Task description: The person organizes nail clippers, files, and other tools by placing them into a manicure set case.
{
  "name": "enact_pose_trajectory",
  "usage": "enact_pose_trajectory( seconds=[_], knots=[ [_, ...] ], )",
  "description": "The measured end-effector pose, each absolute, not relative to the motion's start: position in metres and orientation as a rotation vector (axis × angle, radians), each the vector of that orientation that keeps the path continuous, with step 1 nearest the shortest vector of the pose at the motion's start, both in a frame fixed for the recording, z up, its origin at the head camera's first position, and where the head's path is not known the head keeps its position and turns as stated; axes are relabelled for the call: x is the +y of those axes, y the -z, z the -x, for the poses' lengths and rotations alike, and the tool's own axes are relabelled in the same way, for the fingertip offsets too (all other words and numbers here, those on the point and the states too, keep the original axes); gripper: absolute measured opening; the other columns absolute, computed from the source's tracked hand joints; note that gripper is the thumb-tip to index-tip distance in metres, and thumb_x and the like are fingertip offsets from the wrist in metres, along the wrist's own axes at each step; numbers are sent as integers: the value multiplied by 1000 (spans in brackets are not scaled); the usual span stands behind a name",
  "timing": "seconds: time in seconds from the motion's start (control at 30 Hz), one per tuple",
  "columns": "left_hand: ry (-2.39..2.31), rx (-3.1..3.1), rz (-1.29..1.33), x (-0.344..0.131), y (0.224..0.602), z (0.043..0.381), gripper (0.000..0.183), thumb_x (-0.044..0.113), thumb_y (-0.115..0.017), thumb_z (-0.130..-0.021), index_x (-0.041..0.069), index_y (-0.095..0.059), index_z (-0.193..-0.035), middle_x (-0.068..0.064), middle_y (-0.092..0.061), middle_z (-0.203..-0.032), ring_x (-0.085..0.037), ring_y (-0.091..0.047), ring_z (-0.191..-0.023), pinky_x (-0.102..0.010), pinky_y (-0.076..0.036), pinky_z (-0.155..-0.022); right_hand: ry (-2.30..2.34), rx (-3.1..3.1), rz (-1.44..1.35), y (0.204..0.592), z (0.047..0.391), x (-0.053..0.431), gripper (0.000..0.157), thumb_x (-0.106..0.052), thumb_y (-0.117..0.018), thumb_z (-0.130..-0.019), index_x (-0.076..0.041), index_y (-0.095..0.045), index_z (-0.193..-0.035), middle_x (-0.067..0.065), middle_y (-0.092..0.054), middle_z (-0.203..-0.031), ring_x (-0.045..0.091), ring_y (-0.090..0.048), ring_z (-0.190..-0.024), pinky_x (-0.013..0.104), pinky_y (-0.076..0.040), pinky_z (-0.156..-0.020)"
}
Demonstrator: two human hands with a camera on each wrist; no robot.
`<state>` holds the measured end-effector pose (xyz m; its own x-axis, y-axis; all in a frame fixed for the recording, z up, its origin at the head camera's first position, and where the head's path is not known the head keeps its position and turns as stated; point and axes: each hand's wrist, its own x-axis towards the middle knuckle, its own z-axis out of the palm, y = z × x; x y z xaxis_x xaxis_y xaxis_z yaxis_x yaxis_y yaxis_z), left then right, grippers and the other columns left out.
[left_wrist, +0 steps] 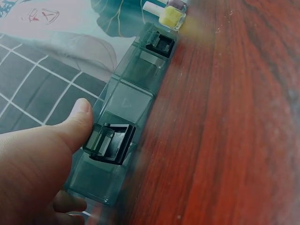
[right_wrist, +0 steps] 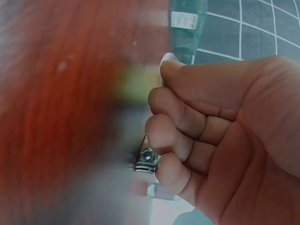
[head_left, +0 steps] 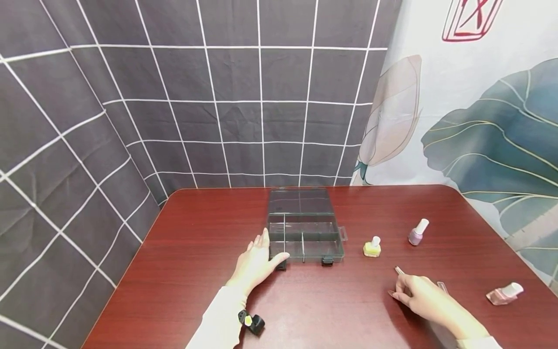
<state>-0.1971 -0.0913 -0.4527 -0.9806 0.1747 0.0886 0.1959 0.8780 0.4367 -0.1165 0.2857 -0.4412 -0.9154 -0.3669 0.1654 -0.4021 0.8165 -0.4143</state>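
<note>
A clear grey plastic compartment box (head_left: 320, 248) stands with its lid (head_left: 301, 201) raised toward the wall. My left hand (head_left: 257, 259) rests on its front left corner, fingers along the side. The thumb lies beside a black latch (left_wrist: 115, 143) in the left wrist view. Farther right, my right hand (head_left: 425, 295) is low over the table with bent fingers. A small metal piece, seemingly a nail clipper (right_wrist: 146, 161), shows by its fingertips, and its shiny end (head_left: 398, 270) juts past the index finger. Whether the fingers grip it is hidden. Part of the right wrist view is blurred.
Between box and right hand stands a yellow nail polish bottle (head_left: 372, 248). A purple bottle (head_left: 417, 233) stands behind it, and a pink one (head_left: 503, 293) lies at the right. Another slim clear or metal piece (head_left: 442, 287) shows behind the right hand.
</note>
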Motion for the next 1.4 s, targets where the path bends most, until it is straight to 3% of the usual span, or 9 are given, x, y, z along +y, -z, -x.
enact_pose_trajectory(
  seconds=[1.4],
  knots=[
    [754,-2941,317,-94,459,196,95,67,-52,-80,-2,-33,-142,-27,-42,-136,-48,-37,-124,-52,-40,-94,-800,-2755,-747,421,163,225,29,-6,-71,-79,-17,-46,-69,-16,-41,-60,-4,-38,-52,19,-35,-48]
  ],
)
